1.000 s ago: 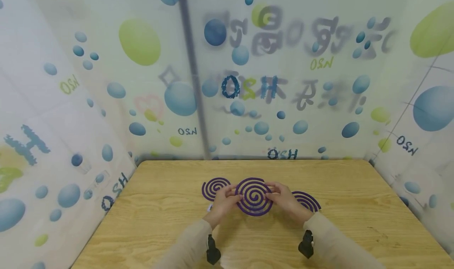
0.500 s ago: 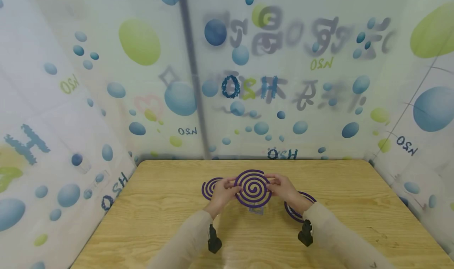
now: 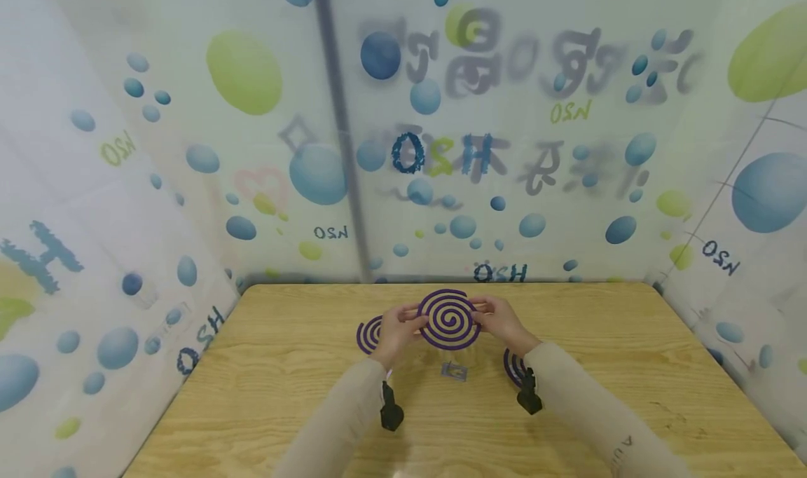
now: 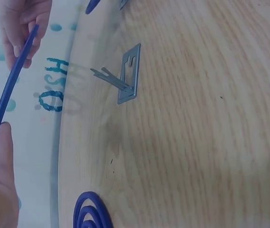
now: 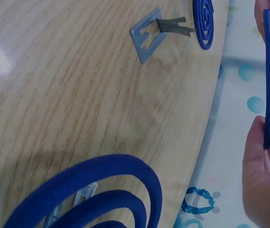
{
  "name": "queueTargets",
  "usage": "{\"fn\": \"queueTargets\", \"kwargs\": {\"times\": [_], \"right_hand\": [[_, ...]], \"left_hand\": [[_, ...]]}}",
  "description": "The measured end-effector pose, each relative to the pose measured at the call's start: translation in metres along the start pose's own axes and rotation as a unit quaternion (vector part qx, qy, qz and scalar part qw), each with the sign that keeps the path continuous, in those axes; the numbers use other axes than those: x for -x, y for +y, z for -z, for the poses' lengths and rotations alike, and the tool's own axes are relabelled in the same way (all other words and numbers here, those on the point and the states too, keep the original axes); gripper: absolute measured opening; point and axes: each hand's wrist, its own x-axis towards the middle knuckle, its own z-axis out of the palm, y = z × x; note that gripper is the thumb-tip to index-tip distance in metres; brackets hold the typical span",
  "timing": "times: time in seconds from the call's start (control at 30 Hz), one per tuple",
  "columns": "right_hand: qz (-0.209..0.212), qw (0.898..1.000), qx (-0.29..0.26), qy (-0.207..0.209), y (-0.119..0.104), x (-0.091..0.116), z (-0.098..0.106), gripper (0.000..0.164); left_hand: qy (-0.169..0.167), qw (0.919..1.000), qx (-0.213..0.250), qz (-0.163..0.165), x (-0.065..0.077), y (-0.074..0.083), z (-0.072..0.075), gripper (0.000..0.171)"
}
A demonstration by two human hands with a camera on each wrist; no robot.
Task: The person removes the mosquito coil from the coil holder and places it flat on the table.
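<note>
A purple mosquito coil (image 3: 450, 319) is held up above the table by both hands. My left hand (image 3: 396, 334) pinches its left rim and my right hand (image 3: 503, 322) pinches its right rim. Seen from the left wrist, the coil (image 4: 12, 85) is nearly edge-on and apart from the tabletop. Below it on the table lies a small metal coil stand (image 3: 454, 371); its forked prong (image 5: 175, 26) sticks up in the right wrist view. A second coil (image 3: 368, 336) sits left, partly behind my left hand. A third coil (image 3: 512, 367) is partly hidden by my right wrist.
The wooden table (image 3: 284, 394) ends at a patterned curtain (image 3: 403, 247) behind and at both sides. In the right wrist view, another metal stand (image 5: 85, 192) lies under the near coil (image 5: 101, 166).
Both hands have raised the held coil and moved it away from me. The metal stand beneath has come into full view. The other two coils stay in place.
</note>
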Motion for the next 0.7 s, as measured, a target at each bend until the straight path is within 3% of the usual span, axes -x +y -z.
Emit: {"fn": "queueTargets", "kwargs": {"times": [0.27,0.47,0.7], "right_hand": [[-0.017,0.999,0.008,0.037,0.007,-0.013,-0.005,0.029],[-0.028,0.998,0.02,0.049,0.013,-0.02,-0.011,0.028],[-0.048,0.996,0.035,0.069,0.019,-0.027,-0.01,0.024]], "left_hand": [[0.051,0.9986,0.01,-0.003,-0.009,-0.01,-0.004,0.035],[0.081,0.9964,0.018,0.016,-0.012,-0.018,-0.008,0.033],[0.086,0.9962,-0.015,0.009,-0.015,-0.024,-0.01,0.034]]}}
